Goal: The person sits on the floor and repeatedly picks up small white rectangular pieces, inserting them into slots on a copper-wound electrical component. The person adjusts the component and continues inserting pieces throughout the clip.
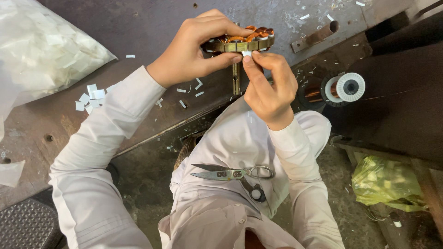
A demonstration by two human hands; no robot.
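My left hand grips a round metal stator core wound with copper wire, held on a metal post above the workbench. Right below it, my right hand pinches a small white paper slip between thumb and forefinger, pressed at the core's lower edge. A pair of metal scissors lies open on my lap, on the white garment.
A clear bag of white paper slips lies at the left of the brown metal bench, with loose slips scattered beside it. A copper wire spool sits at right. A green plastic bag lies lower right. A metal tube rests at the back.
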